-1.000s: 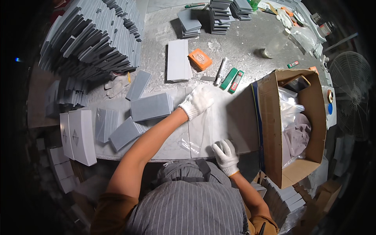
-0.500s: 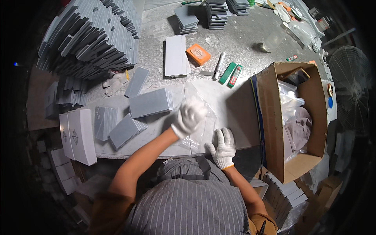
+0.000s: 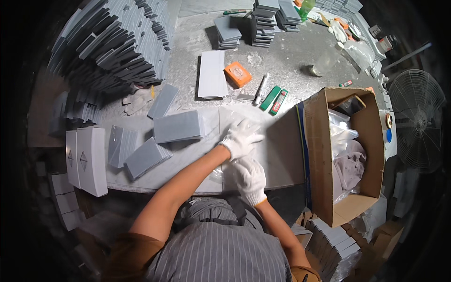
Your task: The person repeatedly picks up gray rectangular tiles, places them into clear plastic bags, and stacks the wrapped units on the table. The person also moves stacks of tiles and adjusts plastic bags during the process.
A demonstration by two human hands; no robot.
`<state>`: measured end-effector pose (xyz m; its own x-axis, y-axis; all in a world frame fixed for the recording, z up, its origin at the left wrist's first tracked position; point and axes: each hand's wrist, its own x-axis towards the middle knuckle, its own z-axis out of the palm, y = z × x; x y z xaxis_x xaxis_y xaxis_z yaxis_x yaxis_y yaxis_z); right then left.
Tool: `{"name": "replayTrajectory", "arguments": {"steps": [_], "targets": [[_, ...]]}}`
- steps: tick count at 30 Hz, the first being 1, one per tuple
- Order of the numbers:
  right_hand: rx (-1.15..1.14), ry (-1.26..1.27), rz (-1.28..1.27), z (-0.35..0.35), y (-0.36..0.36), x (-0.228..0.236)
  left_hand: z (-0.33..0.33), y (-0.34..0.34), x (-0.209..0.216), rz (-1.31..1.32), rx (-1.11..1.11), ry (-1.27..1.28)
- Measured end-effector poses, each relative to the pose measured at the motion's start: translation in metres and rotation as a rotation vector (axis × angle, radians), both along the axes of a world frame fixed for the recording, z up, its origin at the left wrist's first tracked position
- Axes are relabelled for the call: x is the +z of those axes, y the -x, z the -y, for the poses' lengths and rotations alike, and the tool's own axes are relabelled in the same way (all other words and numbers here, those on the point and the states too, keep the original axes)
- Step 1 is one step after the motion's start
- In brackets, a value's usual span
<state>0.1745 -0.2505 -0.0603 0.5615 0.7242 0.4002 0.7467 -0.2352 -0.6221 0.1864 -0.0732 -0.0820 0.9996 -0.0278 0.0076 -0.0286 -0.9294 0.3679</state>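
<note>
Both my hands wear white knitted gloves and are close together over the pale marble slab at the table's front. My left hand (image 3: 242, 138) lies with its fingers apart and pointing right, on or just above a clear plastic sheet or bag (image 3: 217, 174). Just nearer to me, my right hand (image 3: 250, 181) is curled, with its fingertips partly hidden by the left. What it grips, if anything, cannot be made out. Left of the hands lie a stack of grey tiles (image 3: 178, 127), a second tilted stack (image 3: 148, 157) and a third, plastic-wrapped stack (image 3: 122, 146).
An open cardboard box (image 3: 319, 155) holding plastic and cloth stands to the right. Beyond my hands are white strips (image 3: 211, 75), an orange box (image 3: 238, 74), a marker (image 3: 261, 89) and green cases (image 3: 271, 97). Piled grey tiles (image 3: 122, 42) rise at the far left; white boxes (image 3: 89, 160) stand near left.
My left hand has shifted slightly right and its fingers have spread. My right hand has moved left from lying flat near the table edge and curled beside the left. The view has tilted slightly.
</note>
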Motion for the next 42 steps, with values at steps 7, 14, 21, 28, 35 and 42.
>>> {"name": "replayTrajectory", "arguments": {"steps": [7, 14, 21, 28, 35, 42], "targets": [[-0.156, 0.217, 0.139, -0.013, -0.021, -0.030, 0.008, 0.052, 0.024, 0.262, 0.491, 0.055], [-0.166, 0.351, 0.139, -0.035, -0.049, -0.028, 0.050, 0.150, 0.026, -0.143, 0.556, -0.085], [-0.151, 0.348, 0.154, -0.040, -0.061, -0.024, 0.054, 0.150, 0.010, 0.108, 0.461, -0.055], [-0.054, 0.347, 0.097, 0.006, -0.009, -0.007, 0.051, 0.184, 0.034, -0.227, 0.219, 0.124], [-0.102, 0.225, 0.158, -0.002, -0.012, 0.005, 0.027, 0.162, 0.021, 0.061, -0.270, 0.065], [-0.233, 0.310, 0.201, -0.036, -0.044, -0.021, 0.019, 0.177, -0.005, 0.136, -0.398, 0.068]]}}
